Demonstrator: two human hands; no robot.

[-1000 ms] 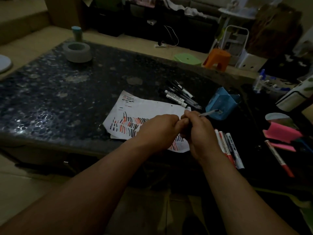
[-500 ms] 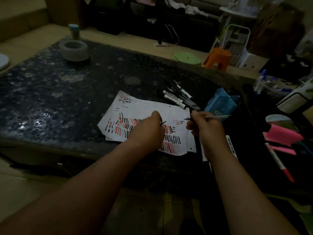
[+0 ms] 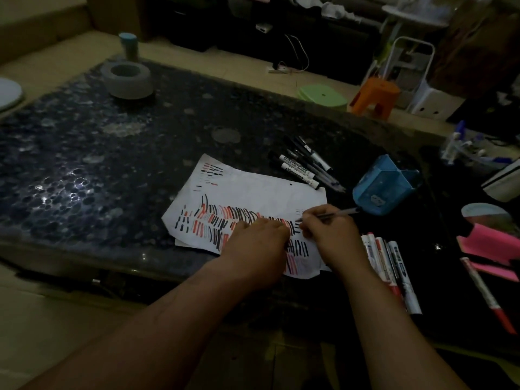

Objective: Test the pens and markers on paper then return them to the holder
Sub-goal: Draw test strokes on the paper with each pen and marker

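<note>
Right hand [image 3: 334, 237] pinches the slim clear-barrelled pen [image 3: 339, 213], tip on the white scribbled paper sheet [image 3: 253, 192] for a test stroke; left hand [image 3: 256, 249] weighs the sheet down, fingers tucked, so I cannot tell if it holds anything; the blue plastic holder [image 3: 382, 190] lies tipped just beyond

On the dark pebble-patterned table top [image 3: 84, 164], a white sheet of paper [image 3: 253, 190] is laid near the front edge. The left hand [image 3: 256, 249] is rested on the sheet's near part. Just right of it, a slim clear-barrelled pen [image 3: 337, 213] is held by the right hand [image 3: 329, 235], tip on the paper. A cluster of black-capped pens and markers [image 3: 305, 170] is spread behind the sheet, with a blue plastic holder [image 3: 382, 187] to the right of that cluster. A row of white-barrelled markers [image 3: 394, 266] is laid right of the right hand.
</note>
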